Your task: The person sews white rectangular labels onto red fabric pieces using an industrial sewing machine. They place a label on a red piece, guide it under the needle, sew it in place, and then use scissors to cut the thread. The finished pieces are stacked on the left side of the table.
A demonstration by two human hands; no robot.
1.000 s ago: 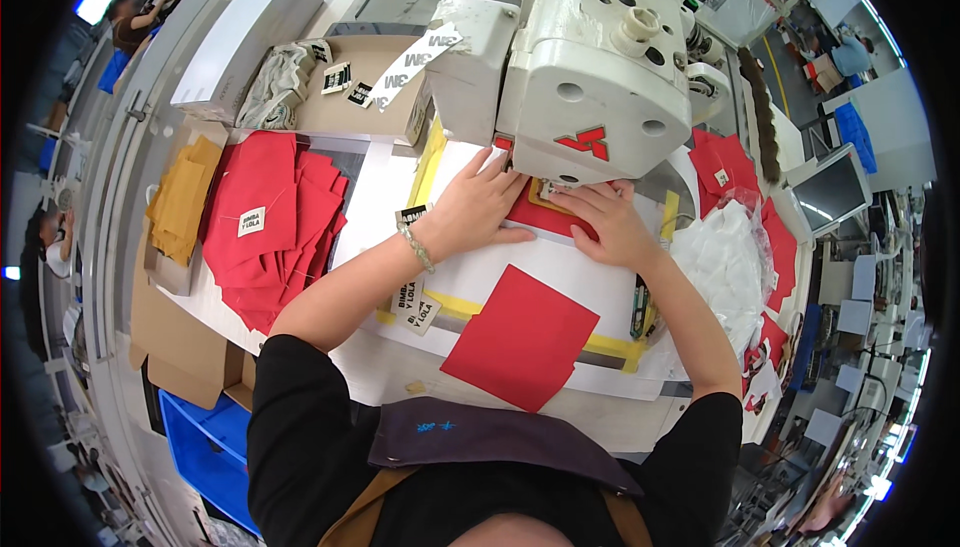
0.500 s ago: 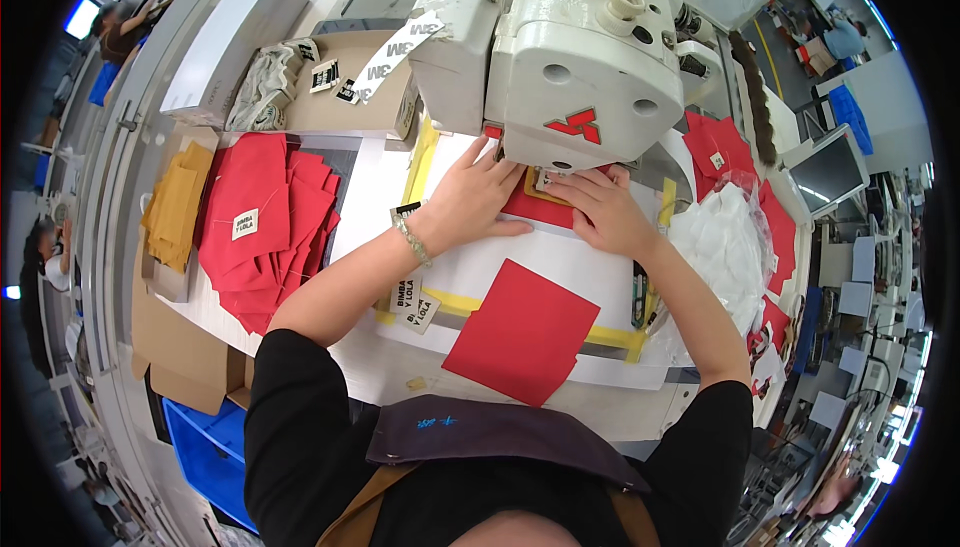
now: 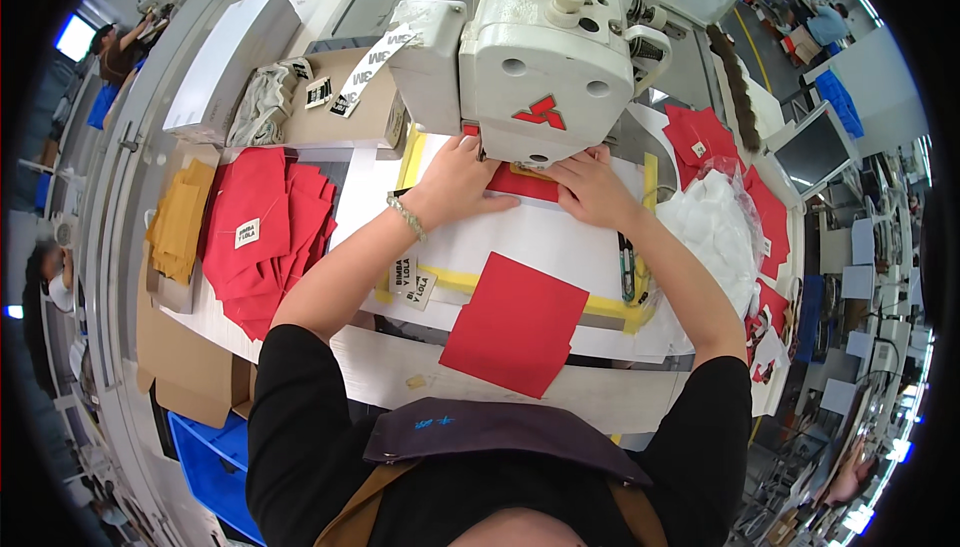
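My left hand point(image 3: 458, 180) lies palm down, fingers on a red piece point(image 3: 522, 188) under the head of the white machine point(image 3: 545, 77), thumb stretched out on the white sheet point(image 3: 470, 237). My right hand point(image 3: 595, 190) rests at the piece's right, fingers slightly bent, thumb apart. A small yellow piece point(image 3: 525, 169) shows on the red one, partly hidden by machine and fingers. A loose red square point(image 3: 515, 322) lies nearer me. Printed labels point(image 3: 410, 287) sit beside my left forearm, and a slim dark tool point(image 3: 627, 272) beside my right forearm.
Red piles point(image 3: 255, 257) and yellow pieces point(image 3: 178, 222) lie left, a label carton point(image 3: 350, 127) behind. A plastic-bagged white pile point(image 3: 705, 237), more red pieces point(image 3: 685, 132) and a screen point(image 3: 810, 152) are right. A blue bin point(image 3: 205, 467) is lower left. Co-workers point(image 3: 120, 52) work at the edges.
The view has shifted a little, so the machine appears further left and slightly higher. Both hands keep their places at the red piece, with only small finger movements.
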